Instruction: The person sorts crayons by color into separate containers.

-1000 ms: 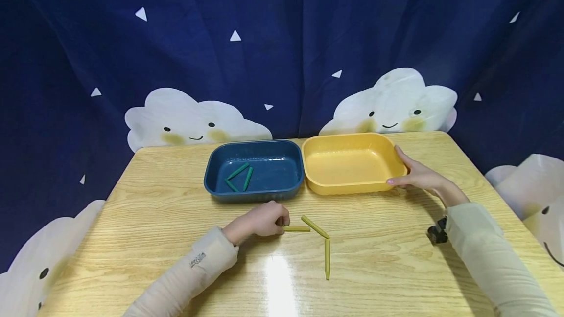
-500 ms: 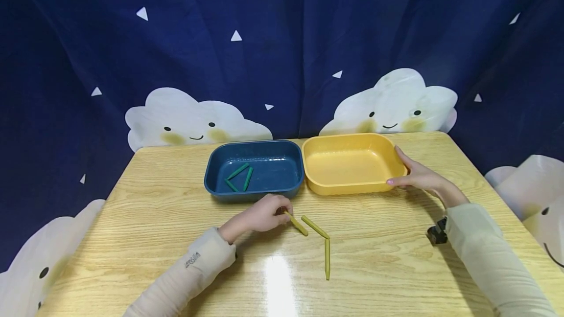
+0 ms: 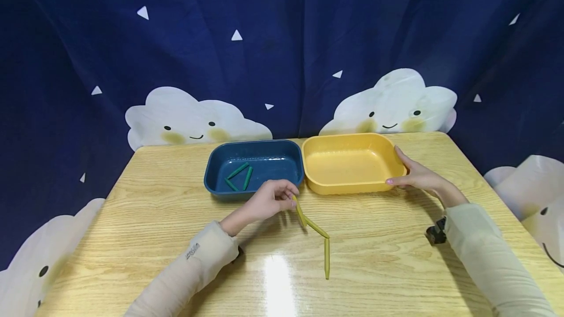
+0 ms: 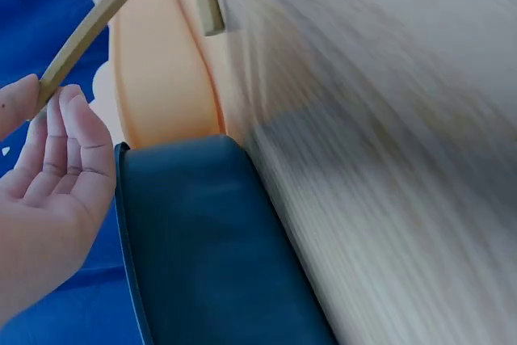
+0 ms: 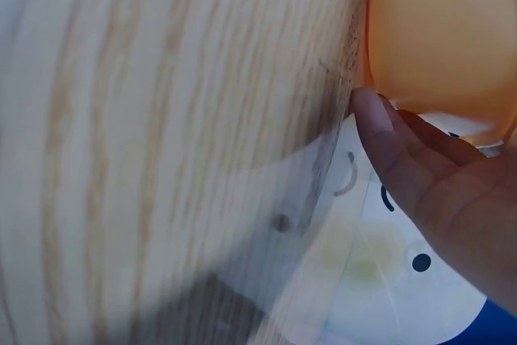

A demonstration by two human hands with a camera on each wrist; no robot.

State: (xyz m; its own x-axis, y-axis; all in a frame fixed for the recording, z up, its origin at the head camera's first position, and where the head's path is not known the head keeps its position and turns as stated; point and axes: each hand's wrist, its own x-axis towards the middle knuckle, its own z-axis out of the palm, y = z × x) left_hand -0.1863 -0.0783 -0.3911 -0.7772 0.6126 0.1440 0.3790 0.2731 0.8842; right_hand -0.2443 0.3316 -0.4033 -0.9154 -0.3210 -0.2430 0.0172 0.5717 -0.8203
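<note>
My left hand (image 3: 270,201) pinches one end of a yellow crayon (image 3: 299,211) between thumb and fingertips, just in front of the blue tray (image 3: 286,192). In the left wrist view the crayon (image 4: 87,35) slants up from the fingertips. Two more yellow crayons lie on the table: a slanted crayon (image 3: 318,228), overlapped in view by the held one, and a lengthwise crayon (image 3: 327,258). My right hand (image 3: 416,176) rests against the right end of the yellow tray (image 3: 348,189), thumb at the front corner and fingers along the outer side; its thumb (image 5: 388,131) looks straight.
Several green crayons (image 3: 247,178) lie inside the left part of the blue tray. Both trays stand side by side near the back of the wooden table (image 3: 167,199). A dark blue curtain (image 3: 282,53) with clouds hangs behind.
My left hand has lifted the yellow crayon off the table, turned it from sideways to steeply slanted, and moved away from me and slightly right. My right hand stays at the yellow tray.
</note>
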